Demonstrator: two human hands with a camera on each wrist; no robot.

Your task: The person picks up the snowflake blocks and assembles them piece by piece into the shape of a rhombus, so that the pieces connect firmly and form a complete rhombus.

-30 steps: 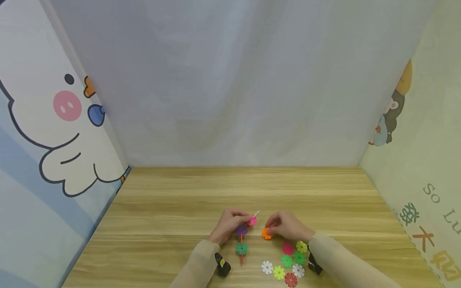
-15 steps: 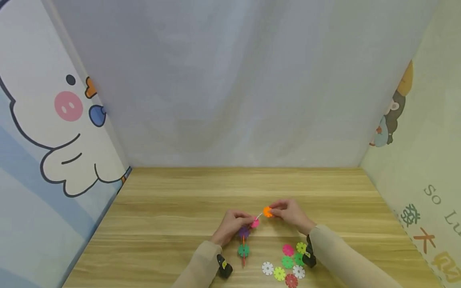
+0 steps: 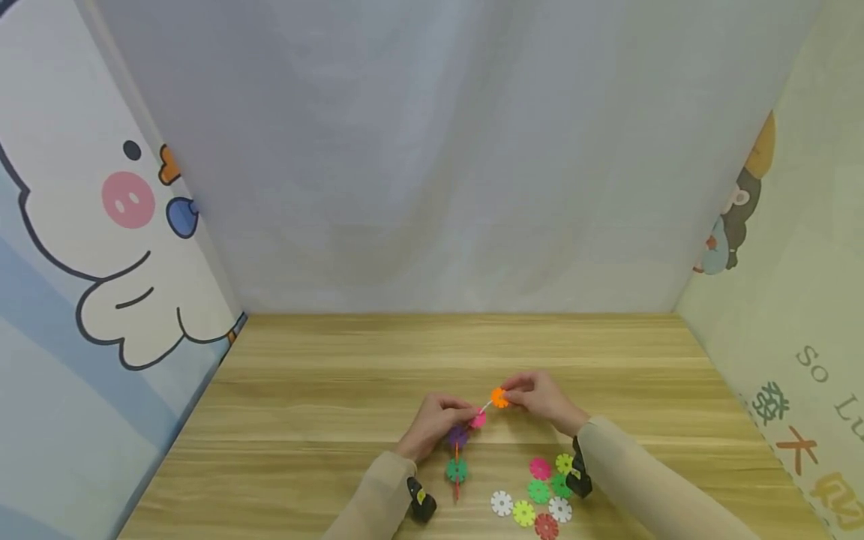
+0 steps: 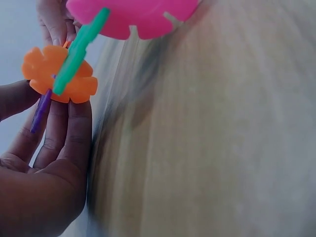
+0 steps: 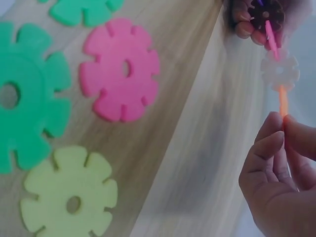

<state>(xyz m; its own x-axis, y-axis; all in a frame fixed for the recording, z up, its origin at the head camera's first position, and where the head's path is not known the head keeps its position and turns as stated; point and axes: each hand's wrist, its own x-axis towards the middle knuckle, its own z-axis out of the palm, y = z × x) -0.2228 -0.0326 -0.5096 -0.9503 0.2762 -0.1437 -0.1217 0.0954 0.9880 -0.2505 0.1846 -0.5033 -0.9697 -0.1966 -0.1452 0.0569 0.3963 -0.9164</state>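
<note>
My left hand (image 3: 435, 424) grips a chain of slotted plastic discs, fingertips right at a pink disc (image 3: 478, 418). Below it hang a purple disc (image 3: 457, 436), an edge-on orange one, a green disc (image 3: 456, 470) and a red one (image 3: 457, 492). Beyond the pink disc a white disc (image 5: 280, 70) sticks out at the chain's upper end. Between thumb and fingers my right hand (image 3: 543, 397) pinches an orange disc (image 3: 499, 397), edge-on in the right wrist view, its rim right at the white disc's edge. Part of the purple disc is hidden by the left hand.
Loose discs lie on the wooden table (image 3: 337, 390) below my right forearm: a pink disc (image 3: 540, 469), a red disc (image 3: 547, 526), and several green, yellow and white ones. A grey curtain (image 3: 432, 187) hangs behind the table, with printed cloth at both sides.
My right hand has raised the orange disc from near the tabletop and brought it left to the white disc. My left hand, still holding the chain, has shifted slightly right.
</note>
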